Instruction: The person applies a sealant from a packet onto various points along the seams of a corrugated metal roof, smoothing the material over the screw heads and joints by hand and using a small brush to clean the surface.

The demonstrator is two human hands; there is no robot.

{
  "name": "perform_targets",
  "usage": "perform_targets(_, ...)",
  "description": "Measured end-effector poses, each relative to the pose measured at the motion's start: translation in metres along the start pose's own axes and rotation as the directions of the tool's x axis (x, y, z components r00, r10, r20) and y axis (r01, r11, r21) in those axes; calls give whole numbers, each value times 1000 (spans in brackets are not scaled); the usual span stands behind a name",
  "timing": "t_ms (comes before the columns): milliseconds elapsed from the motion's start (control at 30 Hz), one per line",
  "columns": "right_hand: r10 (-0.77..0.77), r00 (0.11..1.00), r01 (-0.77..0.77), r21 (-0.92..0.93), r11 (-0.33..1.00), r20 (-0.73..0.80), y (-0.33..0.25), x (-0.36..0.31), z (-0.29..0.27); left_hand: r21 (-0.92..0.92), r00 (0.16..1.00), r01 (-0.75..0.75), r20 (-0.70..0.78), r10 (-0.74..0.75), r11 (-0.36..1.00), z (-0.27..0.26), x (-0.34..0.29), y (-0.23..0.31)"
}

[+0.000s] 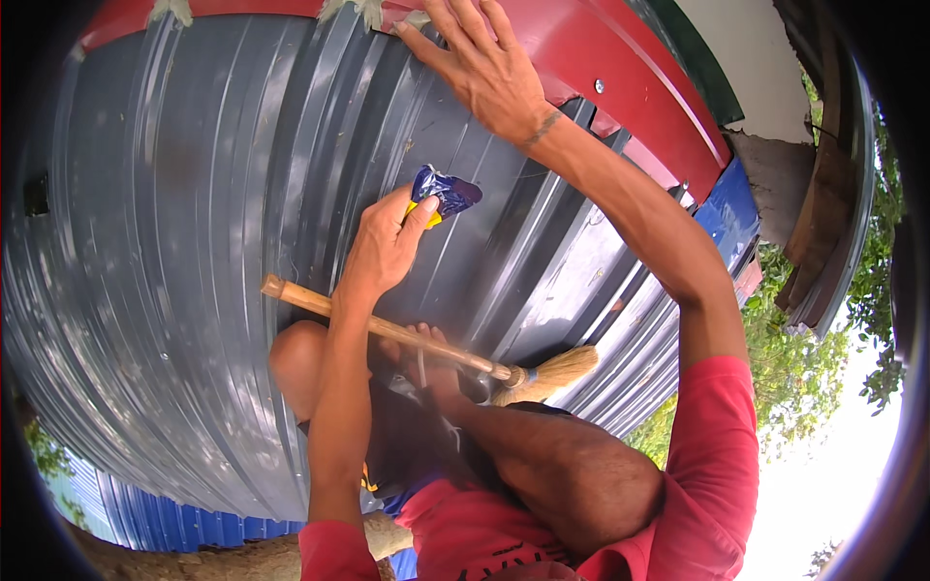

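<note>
My left hand [387, 242] pinches a crumpled blue-and-yellow plastic wrapper [441, 194]; my right hand [484, 68] lies spread flat on the grey corrugated metal roof sheet [194, 242] by the red metal ridge cap [620, 68].

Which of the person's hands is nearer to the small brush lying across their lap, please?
Left. The left hand, pinching a crumpled blue and yellow wrapper, is just above the brush handle. The right hand is pressed flat far up the grey corrugated roof sheet, near the red ridge strip.
</note>
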State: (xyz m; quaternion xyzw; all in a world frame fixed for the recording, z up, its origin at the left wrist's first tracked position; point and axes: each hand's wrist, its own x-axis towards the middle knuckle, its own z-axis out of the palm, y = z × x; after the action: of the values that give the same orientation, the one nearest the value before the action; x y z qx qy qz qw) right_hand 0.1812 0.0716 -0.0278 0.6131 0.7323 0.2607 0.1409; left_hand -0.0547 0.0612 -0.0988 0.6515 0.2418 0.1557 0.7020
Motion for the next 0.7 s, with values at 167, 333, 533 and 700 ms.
perform_targets(167,78,997,-77,58,995,-19,1,-6,3,8,1000,-15,0,15,1000,1,0,0)
perform_targets(333,187,982,-183,153,971,-8,3,-14,4,35,999,-46,-16,47,998,2,1,-1)
perform_targets(533,243,970,-232,210,950,-29,-1,-21,6,38,998,-64,-12,65,997,1,1,2)
perform_targets(700,265,964,-257,203,945,-13,-1,-26,7,30,998,-61,-19,61,998,2,1,1)
